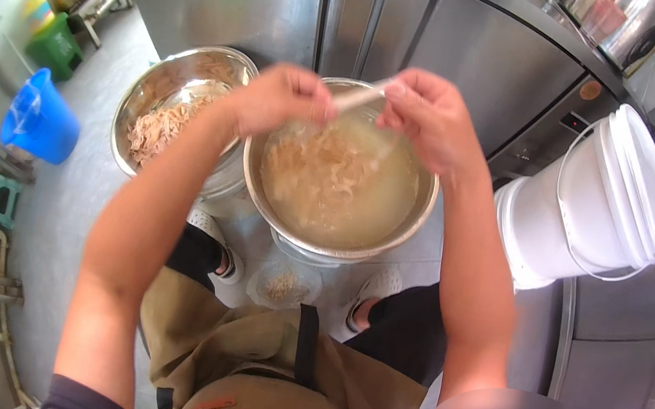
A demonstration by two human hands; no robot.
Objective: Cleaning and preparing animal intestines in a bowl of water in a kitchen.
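Observation:
A pale, soft strip of food is stretched between my left hand and my right hand, pinched in the fingers of each. Both hands are over the far part of a large steel basin, where similar pieces lie in cloudy water. To its left, a second steel bowl contains a heap of pale pinkish strips, partly hidden by my left forearm. A clear bowl with small scraps stands on the floor between my feet.
Stacked white plastic buckets stand at the right. Steel cabinets line the far side. On the left are a blue bin, a green bin and a small teal stool. A steel pot is at the upper right.

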